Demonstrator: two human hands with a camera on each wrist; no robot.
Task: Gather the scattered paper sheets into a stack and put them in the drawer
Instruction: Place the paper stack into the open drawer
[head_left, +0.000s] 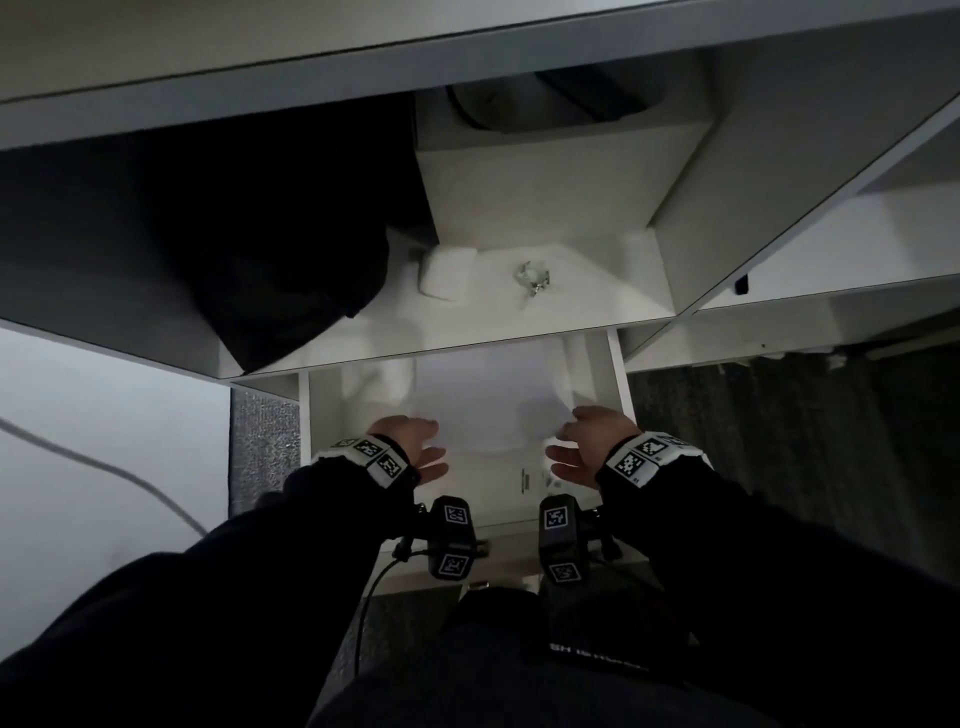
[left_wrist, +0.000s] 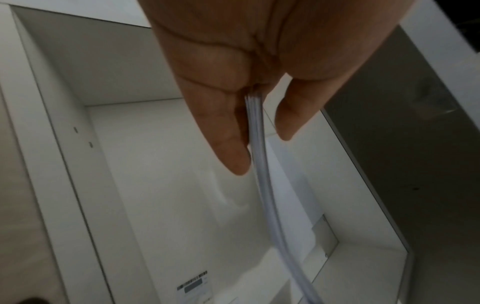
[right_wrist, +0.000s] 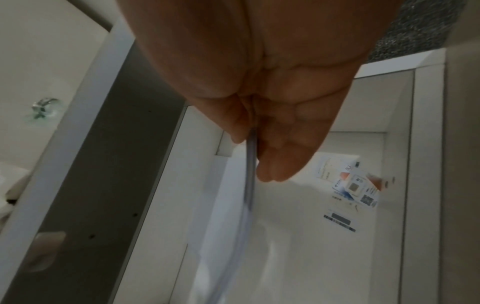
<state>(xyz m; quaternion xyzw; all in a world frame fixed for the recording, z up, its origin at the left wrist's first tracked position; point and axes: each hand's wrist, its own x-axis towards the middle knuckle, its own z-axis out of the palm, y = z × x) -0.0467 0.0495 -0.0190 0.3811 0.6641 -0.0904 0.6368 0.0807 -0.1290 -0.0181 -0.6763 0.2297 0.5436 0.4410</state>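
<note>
Both hands pinch the paper stack (head_left: 488, 400): left hand (head_left: 410, 447), right hand (head_left: 587, 441). Over the drawer (head_left: 621, 374); I lower level, release both edges together.

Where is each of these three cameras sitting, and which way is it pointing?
Head: worn on the head, looking down into the open drawer; both sleeves, left hand and right hand show.
Left wrist: looks along the left palm at fingers pinching the paper stack edge-on.
Right wrist: looks along the right palm at its own grip on that stack; a printed card lies in the drawer.
Shared: all three see stack and drawer.
</note>
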